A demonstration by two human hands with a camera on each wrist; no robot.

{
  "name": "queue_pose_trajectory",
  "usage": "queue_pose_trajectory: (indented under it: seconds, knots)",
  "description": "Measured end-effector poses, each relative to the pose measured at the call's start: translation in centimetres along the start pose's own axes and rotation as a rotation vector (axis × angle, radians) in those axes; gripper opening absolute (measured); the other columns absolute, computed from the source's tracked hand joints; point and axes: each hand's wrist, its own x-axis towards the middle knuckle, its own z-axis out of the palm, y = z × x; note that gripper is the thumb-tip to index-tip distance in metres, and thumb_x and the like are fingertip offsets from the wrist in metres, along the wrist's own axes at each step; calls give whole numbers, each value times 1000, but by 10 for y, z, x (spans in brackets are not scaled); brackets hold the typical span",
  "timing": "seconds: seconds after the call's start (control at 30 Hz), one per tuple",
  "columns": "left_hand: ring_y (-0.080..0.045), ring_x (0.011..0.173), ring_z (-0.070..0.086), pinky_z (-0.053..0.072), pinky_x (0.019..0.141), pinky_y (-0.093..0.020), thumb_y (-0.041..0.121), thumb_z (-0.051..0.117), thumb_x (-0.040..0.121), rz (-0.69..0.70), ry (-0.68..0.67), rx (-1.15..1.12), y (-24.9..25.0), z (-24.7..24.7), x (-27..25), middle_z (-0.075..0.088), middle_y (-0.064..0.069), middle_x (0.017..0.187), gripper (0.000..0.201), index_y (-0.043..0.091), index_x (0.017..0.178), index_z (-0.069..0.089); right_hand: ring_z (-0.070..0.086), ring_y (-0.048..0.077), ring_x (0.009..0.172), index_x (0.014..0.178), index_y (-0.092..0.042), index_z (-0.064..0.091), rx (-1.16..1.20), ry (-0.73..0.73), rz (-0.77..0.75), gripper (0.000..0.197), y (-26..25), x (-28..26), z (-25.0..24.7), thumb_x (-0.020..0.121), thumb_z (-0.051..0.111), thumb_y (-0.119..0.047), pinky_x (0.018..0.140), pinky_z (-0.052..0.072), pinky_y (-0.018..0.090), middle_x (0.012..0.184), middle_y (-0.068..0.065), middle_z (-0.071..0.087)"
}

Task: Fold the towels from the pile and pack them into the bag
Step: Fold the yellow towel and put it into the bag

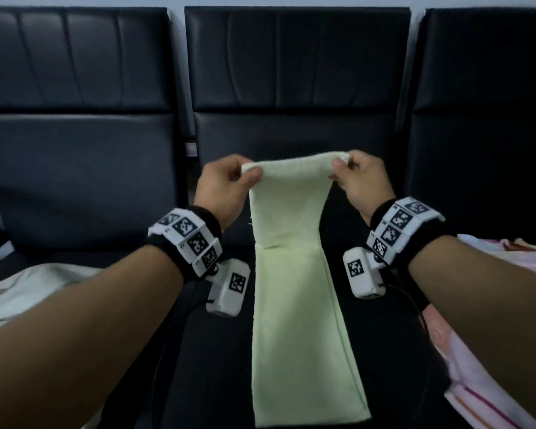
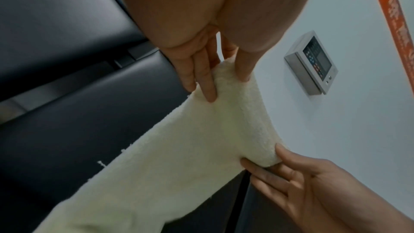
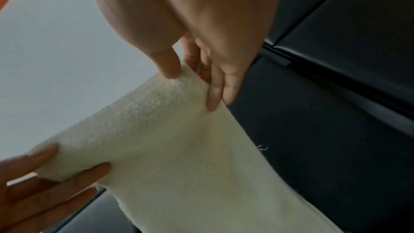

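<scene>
A pale green towel [image 1: 294, 274], folded into a long narrow strip, is held up by its far end over the black seat [image 1: 279, 134]. The left hand [image 1: 226, 187] pinches the end's left corner: the thumb lies on the near face of the cloth, and the wrist view shows two fingers [image 2: 205, 84] pressed along its far face, so the corner sits between thumb and fingers. The right hand [image 1: 361, 181] pinches the right corner the same way, thumb on the near side and fingers [image 3: 216, 93] running down the far side. Both grips are narrow, closed on the thickness of the folded cloth only. Between the hands the top edge is pulled nearly straight and rolls over slightly. From the hands the towel hangs down to the seat, bends at a crease, and runs flat along the seat toward the person, between the forearms. Left of the towel lies white cloth [image 1: 28, 292]; right of it, a pink striped fabric [image 1: 477, 397]. Each wrist carries a band of coded markers.
</scene>
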Motion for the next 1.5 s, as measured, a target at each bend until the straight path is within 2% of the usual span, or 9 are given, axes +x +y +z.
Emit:
queue_pose_trajectory:
  seconds: [0.1,0.33,0.43,0.63,0.83,1.03,1.23,1.37,1.5]
  knots:
    - [-8,73,61,51,77,-31,19,73,93,-75,-44,24,-8,5,-40,69,8,74,17,23,77,69,63,30,75,81,-13,67,-43,-34,59,20,19,-40,-13,91,66,-30,85,54,58,79,11,69]
    - [-13,70,61,51,72,-33,38,67,72,-321,-20,2,-25,19,-140,71,5,72,12,26,72,72,69,34,92,75,-27,68,-45,-65,216,12,67,-136,-23,86,68,-32,90,54,58,84,7,72]
    - [-12,65,57,46,66,-28,33,65,70,-374,-30,9,-27,17,-175,68,6,68,9,25,69,70,69,32,94,74,-36,69,-16,-79,238,8,76,-170,-24,76,66,-43,92,54,57,79,-3,70]
    - [-10,62,55,39,49,-12,13,68,85,-419,-123,176,-29,10,-228,66,3,69,16,23,74,70,66,29,81,73,-28,67,-63,-76,250,8,90,-225,-28,80,71,-30,88,55,56,75,3,69]
    - [-14,82,65,45,63,-17,14,71,84,-492,-277,387,-46,13,-271,73,0,89,17,30,78,73,62,21,67,67,-29,67,-276,-171,366,23,107,-275,-37,82,77,-14,79,55,38,67,-4,68]
    - [-15,97,66,47,78,-20,18,78,84,-565,-342,464,-59,16,-292,72,1,100,14,31,82,74,69,22,100,105,-16,76,-326,-226,419,20,111,-299,-41,86,74,-12,83,42,20,96,2,72]
    - [-12,88,62,46,73,-21,20,82,80,-523,-345,552,-59,23,-297,67,5,97,14,21,93,78,68,26,105,101,-4,77,-459,-226,428,22,102,-310,-27,86,72,-19,83,47,23,109,10,74]
    - [-19,107,63,47,81,-24,17,83,77,-467,-334,643,-61,28,-298,62,3,117,14,25,84,73,62,26,113,113,-10,72,-643,-274,302,31,101,-316,-22,83,74,-17,91,47,27,126,7,59]
    - [-20,119,53,47,93,-29,17,79,82,-300,-404,814,-61,30,-298,49,8,132,16,18,98,75,60,27,115,119,-12,68,-769,-369,261,33,98,-313,-23,89,73,-24,93,46,31,129,7,57]
